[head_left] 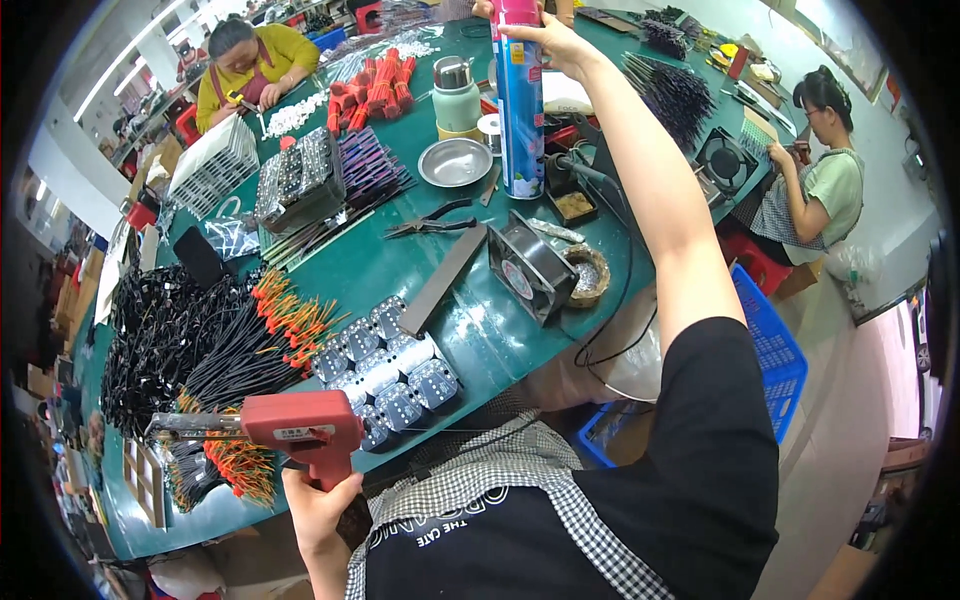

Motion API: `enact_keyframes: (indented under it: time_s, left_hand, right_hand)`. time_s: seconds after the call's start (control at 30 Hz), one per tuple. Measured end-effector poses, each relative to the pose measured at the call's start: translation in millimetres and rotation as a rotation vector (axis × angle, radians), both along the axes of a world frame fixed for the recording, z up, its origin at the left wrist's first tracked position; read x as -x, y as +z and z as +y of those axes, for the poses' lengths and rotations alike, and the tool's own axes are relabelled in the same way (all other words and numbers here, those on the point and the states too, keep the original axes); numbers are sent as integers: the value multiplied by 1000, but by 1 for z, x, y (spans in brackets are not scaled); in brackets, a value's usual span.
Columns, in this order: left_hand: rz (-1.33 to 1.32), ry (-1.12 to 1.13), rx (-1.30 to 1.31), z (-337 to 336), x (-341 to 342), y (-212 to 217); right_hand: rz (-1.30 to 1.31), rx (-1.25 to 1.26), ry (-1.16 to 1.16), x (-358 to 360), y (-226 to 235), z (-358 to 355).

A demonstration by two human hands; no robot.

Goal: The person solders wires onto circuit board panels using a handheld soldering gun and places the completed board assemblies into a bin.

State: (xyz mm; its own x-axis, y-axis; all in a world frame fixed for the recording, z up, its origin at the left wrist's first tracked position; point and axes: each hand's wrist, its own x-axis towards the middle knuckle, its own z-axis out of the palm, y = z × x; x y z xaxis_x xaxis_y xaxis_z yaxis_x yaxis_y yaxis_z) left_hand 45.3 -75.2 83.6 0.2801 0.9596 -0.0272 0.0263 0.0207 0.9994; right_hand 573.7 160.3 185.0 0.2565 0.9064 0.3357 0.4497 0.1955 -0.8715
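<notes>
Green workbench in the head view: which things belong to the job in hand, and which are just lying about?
Likely in the job:
red pistol-shaped tool, in the left hand
blue-and-pink can, in the right hand
perhaps the orange-tipped black cables, near the tool

Apparently just lying about:
pliers
metal dish
green flask

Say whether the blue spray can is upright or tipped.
Upright: the blue spray can has its pink top uppermost, in the right hand.

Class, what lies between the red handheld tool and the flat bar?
Head view: rows of white-dotted grey pieces lie between the red tool and flat bar.
</notes>
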Motion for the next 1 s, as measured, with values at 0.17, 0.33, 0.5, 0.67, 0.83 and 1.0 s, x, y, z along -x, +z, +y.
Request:
enact_keyframes:
  time_s: [0.17, 0.33, 0.5, 0.67, 0.83, 1.0]
  left_hand:
    - [31, -24, 29, 3, 5, 3]
    - [44, -4, 50, 5, 9, -2]
    - [-7, -2, -10, 4, 8, -4]
    - [2, -12, 15, -3, 13, -1]
    - [5, -9, -29, -15, 15, -2]
    - [66, -135, -131, -21, 13, -1]
  right_hand:
    - [53, -40, 11, -4, -17, 31]
    - [133, -230, 280, 10, -5, 19]
    - [144, -269, 156, 37, 0, -9]
    - [166, -254, 216, 50, 6, -33]
    - [17, -357, -112, 64, 21, -68]
    - [-297, -273, -421, 93, 88, -145]
